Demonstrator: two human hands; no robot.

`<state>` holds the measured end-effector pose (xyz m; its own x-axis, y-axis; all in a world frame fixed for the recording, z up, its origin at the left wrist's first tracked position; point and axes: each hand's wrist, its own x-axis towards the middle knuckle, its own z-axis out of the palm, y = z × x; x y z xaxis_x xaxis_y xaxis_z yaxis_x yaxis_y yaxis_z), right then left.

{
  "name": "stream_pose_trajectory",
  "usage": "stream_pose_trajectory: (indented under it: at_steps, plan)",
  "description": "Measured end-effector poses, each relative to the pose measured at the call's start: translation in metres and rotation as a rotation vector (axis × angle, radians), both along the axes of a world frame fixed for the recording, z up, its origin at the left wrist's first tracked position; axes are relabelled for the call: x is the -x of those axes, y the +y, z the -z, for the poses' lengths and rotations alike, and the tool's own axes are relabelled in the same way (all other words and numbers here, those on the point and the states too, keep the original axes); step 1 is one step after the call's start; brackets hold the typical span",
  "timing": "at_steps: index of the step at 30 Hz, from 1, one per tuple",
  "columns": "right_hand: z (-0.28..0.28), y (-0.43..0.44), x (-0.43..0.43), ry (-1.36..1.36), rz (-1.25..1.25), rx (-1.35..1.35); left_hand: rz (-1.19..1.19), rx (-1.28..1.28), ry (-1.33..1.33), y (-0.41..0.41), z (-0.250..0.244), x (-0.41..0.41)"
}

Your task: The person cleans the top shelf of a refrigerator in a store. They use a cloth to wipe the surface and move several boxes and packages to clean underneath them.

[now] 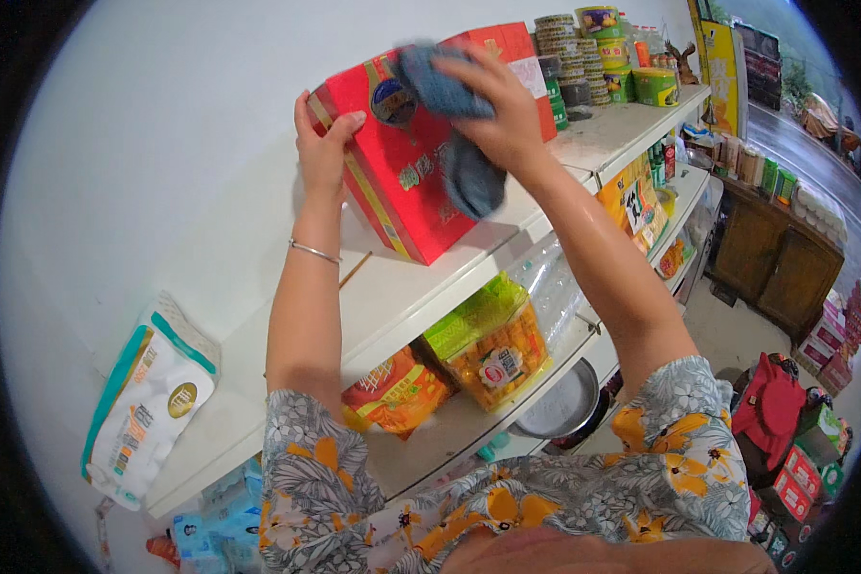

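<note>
A red cardboard gift box with a yellow stripe along its edge stands on the white top shelf. Around its left upper edge is my left hand, thumb on the front face and fingers at the side. My right hand grips a dark blue-grey cloth against the upper front of the box; part of the cloth hangs down over the front. The cloth and right hand look slightly blurred. Behind them, a second red box is partly covered by my right hand.
Stacked round tins and green-yellow tubs stand farther right on the shelf. A thin brown stick lies beside the box. A white plastic package rests at the left end. Snack packs and a metal pan sit below.
</note>
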<state>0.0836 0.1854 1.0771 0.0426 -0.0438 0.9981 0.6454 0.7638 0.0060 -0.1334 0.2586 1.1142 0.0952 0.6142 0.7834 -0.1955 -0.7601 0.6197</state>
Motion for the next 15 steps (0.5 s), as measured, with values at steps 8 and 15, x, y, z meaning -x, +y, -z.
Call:
stream_pose_trajectory:
  at_steps: [8, 15]
  plan:
    - [0.056, 0.033, -0.006, -0.667, -0.099, 0.227, 0.046, -0.012, 0.011, 0.01, -0.001, 0.004]
    - [0.031, 0.047, -0.097, -0.184, 0.038, 0.674, -0.075, -0.002, 0.075, 0.005, 0.0, 0.001]
